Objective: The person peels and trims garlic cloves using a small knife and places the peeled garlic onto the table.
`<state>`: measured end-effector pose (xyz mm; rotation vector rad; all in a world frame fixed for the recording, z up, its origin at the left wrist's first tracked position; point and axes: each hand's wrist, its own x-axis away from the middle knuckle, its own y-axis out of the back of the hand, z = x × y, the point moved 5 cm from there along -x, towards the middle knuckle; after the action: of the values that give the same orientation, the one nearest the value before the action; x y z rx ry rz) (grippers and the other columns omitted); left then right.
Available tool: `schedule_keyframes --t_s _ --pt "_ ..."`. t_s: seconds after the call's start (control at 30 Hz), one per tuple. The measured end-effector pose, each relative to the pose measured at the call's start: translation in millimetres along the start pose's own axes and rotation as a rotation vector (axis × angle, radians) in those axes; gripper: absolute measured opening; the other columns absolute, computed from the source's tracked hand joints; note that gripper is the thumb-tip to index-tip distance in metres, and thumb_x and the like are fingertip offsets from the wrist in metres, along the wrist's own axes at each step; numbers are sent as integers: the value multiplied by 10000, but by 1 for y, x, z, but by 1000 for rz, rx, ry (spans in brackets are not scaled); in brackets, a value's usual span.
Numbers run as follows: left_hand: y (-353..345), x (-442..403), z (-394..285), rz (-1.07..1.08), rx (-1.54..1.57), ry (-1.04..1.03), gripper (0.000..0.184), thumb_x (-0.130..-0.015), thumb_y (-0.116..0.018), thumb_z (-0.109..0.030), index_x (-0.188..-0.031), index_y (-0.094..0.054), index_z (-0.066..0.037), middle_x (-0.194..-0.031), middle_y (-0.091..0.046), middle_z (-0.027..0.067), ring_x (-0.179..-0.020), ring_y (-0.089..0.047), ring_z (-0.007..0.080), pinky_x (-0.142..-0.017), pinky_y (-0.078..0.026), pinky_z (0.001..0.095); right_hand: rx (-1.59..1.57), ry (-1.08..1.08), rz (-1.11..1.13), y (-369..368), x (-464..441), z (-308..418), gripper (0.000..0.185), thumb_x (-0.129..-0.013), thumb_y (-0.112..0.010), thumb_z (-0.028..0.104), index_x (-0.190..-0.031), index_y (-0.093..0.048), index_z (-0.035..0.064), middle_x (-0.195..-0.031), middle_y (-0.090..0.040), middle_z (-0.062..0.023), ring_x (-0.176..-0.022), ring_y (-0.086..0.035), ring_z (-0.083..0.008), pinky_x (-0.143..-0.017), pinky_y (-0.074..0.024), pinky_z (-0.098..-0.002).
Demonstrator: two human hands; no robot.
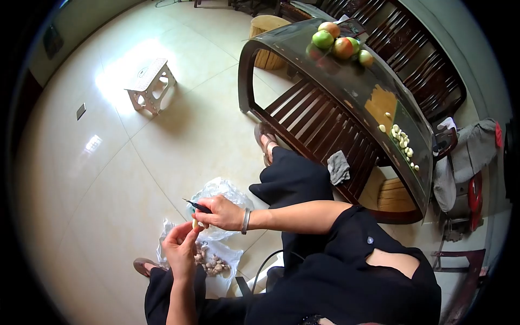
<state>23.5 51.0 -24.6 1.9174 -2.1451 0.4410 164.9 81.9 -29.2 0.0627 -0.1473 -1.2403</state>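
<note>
My right hand (pixel 219 213), with a metal bangle at the wrist, is closed round a small dark-handled knife (pixel 198 206) whose blade points left. Just below and to the left, my left hand (pixel 181 244) pinches a pale garlic clove (pixel 195 222) between its fingertips, close to my right fingers. Beneath my hands, unpeeled garlic cloves (pixel 215 265) lie on a white plastic bag (pixel 232 257) on the floor. Another crumpled, translucent bag (pixel 230 190) is behind my right hand. Several peeled cloves (pixel 401 140) lie on the dark table at the right.
The dark table (pixel 303 43) also bears several red and green fruits (pixel 343 47). A grey cloth (pixel 338 167) rests on its slatted lower shelf. A white stool (pixel 147 77) stands on the tiled floor at the upper left. Wooden seating (pixel 417 59) is behind the table.
</note>
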Motion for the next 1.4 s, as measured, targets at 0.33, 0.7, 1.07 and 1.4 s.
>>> schedule_keyframes --t_s 0.33,0.7,1.07,1.4 --pt "7 -2 12 14 130 56 148 -785 -586 -31 -918 -578 33 -698 -599 40 -406 -361 12 -356 -244 159 49 32 34 -1 0 -1 197 -787 -589 182 -806 -592 -14 -692 -622 -114 -655 -610 -191 -616 -469 -279" --pt "6 -1 5 -8 83 -20 130 -770 -613 -51 -881 -597 15 -694 -612 36 -401 -344 5 -362 -228 160 78 58 127 3 -1 6 158 -775 -556 135 -853 -615 10 -732 -636 -100 -691 -614 -201 -656 -468 -291" --pt "1 2 -2 6 7 -26 134 -780 -609 -47 -894 -597 24 -651 -576 9 -435 -379 13 -390 -271 161 83 63 97 3 -1 0 177 -764 -579 154 -809 -597 -16 -697 -632 -114 -645 -619 -178 -614 -481 -271" --pt "1 -2 2 61 158 29 136 -804 -573 -37 -929 -543 10 -716 -617 84 -418 -357 22 -380 -270 162 53 29 51 4 -1 -3 182 -752 -579 163 -803 -586 -11 -696 -618 -122 -641 -607 -181 -623 -476 -275"
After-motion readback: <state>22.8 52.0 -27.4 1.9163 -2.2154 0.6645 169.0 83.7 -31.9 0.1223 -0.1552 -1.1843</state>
